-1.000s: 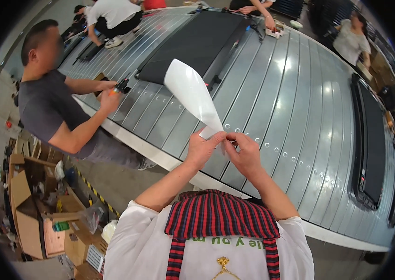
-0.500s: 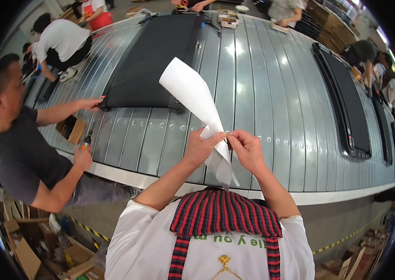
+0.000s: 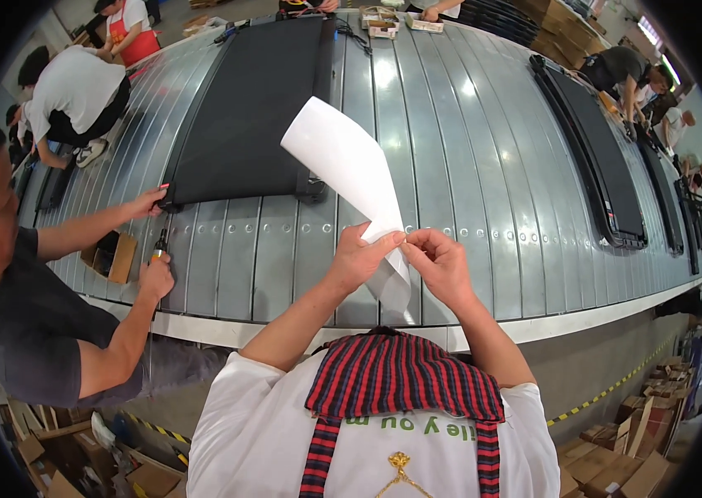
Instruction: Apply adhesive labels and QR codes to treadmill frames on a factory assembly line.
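A white sheet of paper (image 3: 338,153), curled into a loose roll, rises above the metal table in front of me. My left hand (image 3: 361,261) is closed on its lower part, thumb on top. Against the same edge, the fingertips of my right hand (image 3: 442,267) are pinched together, touching the left thumb tip. What exactly lies between those fingertips is too small to make out. Below my hands the sheet's lower end hangs down, thin and slightly see-through. Beyond the paper lies a flat black treadmill (image 3: 251,108).
At my left a co-worker (image 3: 44,332) holds a screwdriver (image 3: 160,246) near the treadmill's corner. A small open cardboard box (image 3: 121,256) sits by that arm. Another long black treadmill (image 3: 587,153) lies at the right. Several people work around the far edges; cartons (image 3: 645,415) lie on the floor.
The view has shifted slightly, so the table's contents sit further left. The co-worker's screwdriver has come closer to the treadmill corner. My hands keep nearly the same hold on the paper.
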A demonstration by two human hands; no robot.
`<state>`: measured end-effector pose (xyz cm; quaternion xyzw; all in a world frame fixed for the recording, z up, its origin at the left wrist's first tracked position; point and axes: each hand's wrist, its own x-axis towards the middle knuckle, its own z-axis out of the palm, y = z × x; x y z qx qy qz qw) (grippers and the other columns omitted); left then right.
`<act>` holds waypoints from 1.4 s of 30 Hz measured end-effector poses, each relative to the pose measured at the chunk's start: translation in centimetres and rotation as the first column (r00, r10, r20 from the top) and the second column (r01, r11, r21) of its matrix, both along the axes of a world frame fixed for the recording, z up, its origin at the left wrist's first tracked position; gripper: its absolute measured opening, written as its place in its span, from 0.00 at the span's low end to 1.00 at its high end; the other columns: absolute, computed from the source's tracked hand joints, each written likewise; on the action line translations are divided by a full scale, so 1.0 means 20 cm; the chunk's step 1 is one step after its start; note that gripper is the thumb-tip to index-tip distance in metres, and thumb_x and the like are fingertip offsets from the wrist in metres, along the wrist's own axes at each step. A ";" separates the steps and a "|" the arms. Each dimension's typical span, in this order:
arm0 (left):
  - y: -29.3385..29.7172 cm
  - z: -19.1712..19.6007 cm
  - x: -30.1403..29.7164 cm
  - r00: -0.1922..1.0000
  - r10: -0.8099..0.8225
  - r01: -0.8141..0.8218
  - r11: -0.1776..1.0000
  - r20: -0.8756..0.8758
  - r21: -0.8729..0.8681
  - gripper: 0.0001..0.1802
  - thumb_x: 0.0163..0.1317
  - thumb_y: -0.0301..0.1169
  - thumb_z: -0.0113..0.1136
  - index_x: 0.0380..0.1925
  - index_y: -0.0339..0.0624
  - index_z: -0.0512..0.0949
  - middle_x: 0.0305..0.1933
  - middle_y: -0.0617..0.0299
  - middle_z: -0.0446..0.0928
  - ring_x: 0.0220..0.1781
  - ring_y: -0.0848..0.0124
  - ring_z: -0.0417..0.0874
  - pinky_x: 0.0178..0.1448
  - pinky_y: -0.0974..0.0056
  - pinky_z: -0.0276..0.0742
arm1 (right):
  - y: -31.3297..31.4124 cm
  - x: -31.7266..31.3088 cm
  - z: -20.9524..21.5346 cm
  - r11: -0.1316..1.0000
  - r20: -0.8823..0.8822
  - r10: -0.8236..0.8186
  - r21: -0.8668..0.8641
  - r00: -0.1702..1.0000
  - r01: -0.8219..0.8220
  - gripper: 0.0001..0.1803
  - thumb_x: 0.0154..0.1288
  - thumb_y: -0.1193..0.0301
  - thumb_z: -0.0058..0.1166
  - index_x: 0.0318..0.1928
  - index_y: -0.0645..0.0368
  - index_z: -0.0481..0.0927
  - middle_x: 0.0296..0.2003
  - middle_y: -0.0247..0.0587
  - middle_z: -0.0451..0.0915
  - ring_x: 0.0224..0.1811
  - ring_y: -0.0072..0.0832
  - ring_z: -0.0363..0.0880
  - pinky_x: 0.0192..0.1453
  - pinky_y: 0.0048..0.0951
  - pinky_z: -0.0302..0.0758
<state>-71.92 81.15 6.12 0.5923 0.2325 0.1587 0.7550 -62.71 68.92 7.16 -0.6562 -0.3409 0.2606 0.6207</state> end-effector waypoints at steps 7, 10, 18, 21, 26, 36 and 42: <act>-0.04 0.03 -0.06 0.997 0.078 -0.079 0.996 0.019 0.032 0.16 0.54 0.37 0.59 0.33 0.33 0.76 0.30 0.62 0.76 0.32 0.77 0.74 0.35 0.71 0.71 | 0.02 0.05 -0.07 0.995 -0.058 0.093 0.041 0.994 -0.091 0.05 0.57 0.75 0.52 0.31 0.66 0.76 0.22 0.30 0.76 0.25 0.13 0.71 0.29 0.16 0.69; -0.07 0.05 -0.08 0.992 0.128 -0.128 0.991 0.009 0.031 0.15 0.54 0.36 0.58 0.34 0.33 0.76 0.31 0.62 0.76 0.32 0.77 0.75 0.36 0.71 0.71 | 0.01 0.06 -0.06 0.983 -0.054 0.180 0.042 0.982 -0.178 0.06 0.58 0.75 0.51 0.32 0.66 0.76 0.23 0.31 0.76 0.25 0.14 0.71 0.29 0.16 0.70; -0.13 0.01 -0.12 0.897 0.440 -0.439 0.869 0.048 0.228 0.15 0.50 0.34 0.61 0.34 0.33 0.77 0.30 0.62 0.78 0.31 0.78 0.77 0.35 0.71 0.72 | -0.09 0.24 -0.06 0.974 -0.321 0.053 0.225 0.945 0.021 0.07 0.60 0.73 0.48 0.32 0.64 0.76 0.26 0.35 0.76 0.27 0.20 0.75 0.32 0.21 0.75; -0.16 0.03 -0.12 0.857 0.512 -0.504 0.803 0.066 0.319 0.14 0.49 0.31 0.61 0.33 0.32 0.78 0.29 0.61 0.79 0.30 0.79 0.77 0.35 0.72 0.72 | -0.13 0.28 -0.01 0.938 -0.112 -0.096 0.321 0.989 0.127 0.06 0.59 0.73 0.49 0.32 0.64 0.75 0.25 0.35 0.76 0.27 0.21 0.75 0.31 0.21 0.74; -0.29 0.02 0.03 0.869 0.488 -0.494 0.864 0.082 0.100 0.13 0.47 0.27 0.59 0.33 0.32 0.77 0.27 0.63 0.78 0.27 0.79 0.76 0.30 0.72 0.71 | -0.16 0.12 0.06 0.953 0.841 0.115 0.057 0.529 -0.298 0.11 0.50 0.75 0.55 0.37 0.60 0.74 0.31 0.44 0.77 0.32 0.36 0.76 0.35 0.31 0.73; -0.46 0.10 -0.07 0.890 0.447 -0.422 0.727 0.093 0.541 0.13 0.49 0.33 0.58 0.30 0.34 0.77 0.23 0.60 0.77 0.24 0.76 0.75 0.29 0.68 0.71 | -0.25 0.17 0.19 0.872 0.869 0.114 0.144 0.481 -0.467 0.09 0.47 0.80 0.55 0.32 0.60 0.76 0.27 0.42 0.74 0.29 0.38 0.74 0.32 0.32 0.71; -0.54 0.04 -0.05 0.880 0.469 -0.423 0.712 0.068 0.561 0.13 0.47 0.32 0.58 0.32 0.35 0.77 0.25 0.63 0.77 0.28 0.80 0.73 0.33 0.70 0.71 | -0.36 0.19 0.17 0.825 0.863 0.169 0.140 0.476 -0.548 0.07 0.45 0.78 0.56 0.28 0.57 0.76 0.25 0.39 0.73 0.27 0.37 0.73 0.29 0.33 0.70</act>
